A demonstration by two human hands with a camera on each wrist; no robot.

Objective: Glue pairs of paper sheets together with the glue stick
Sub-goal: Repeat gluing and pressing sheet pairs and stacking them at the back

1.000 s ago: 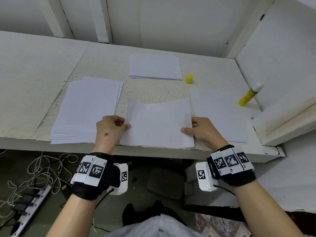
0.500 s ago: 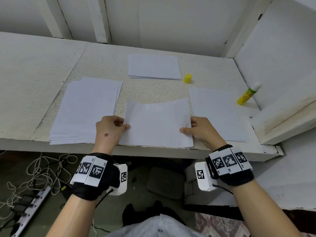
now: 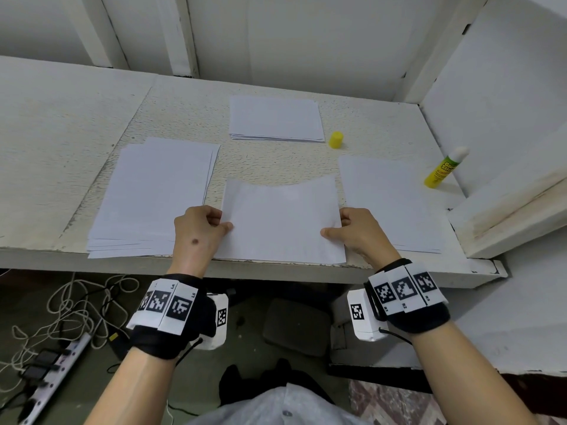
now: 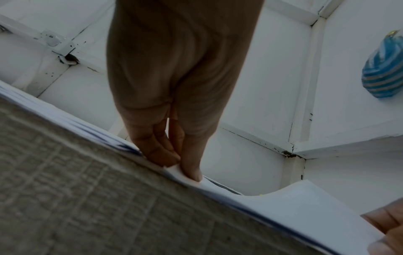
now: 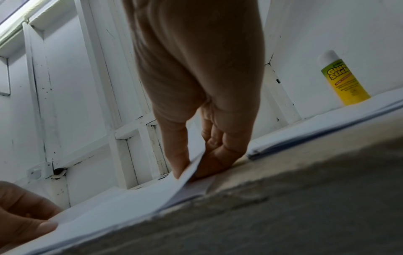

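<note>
A white paper sheet (image 3: 280, 219) lies at the table's near edge, its far edge bowed upward. My left hand (image 3: 211, 223) pinches its left edge between thumb and curled fingers (image 4: 172, 158). My right hand (image 3: 343, 225) pinches the right edge, thumb on top (image 5: 185, 165). The paper's lifted edge (image 5: 139, 195) shows above a lower sheet. The yellow glue stick (image 3: 445, 168) stands uncapped, leaning at the right wall, also in the right wrist view (image 5: 342, 79). Its yellow cap (image 3: 335, 139) stands apart on the table.
A paper stack (image 3: 153, 197) lies left of the held sheet, another stack (image 3: 276, 119) at the back, and sheets (image 3: 389, 204) to the right. A white ledge (image 3: 506, 210) borders the right side. Cables and a power strip (image 3: 52, 372) lie on the floor.
Nothing has visibly changed with the hands or the sheet; only the head view shifts slightly.
</note>
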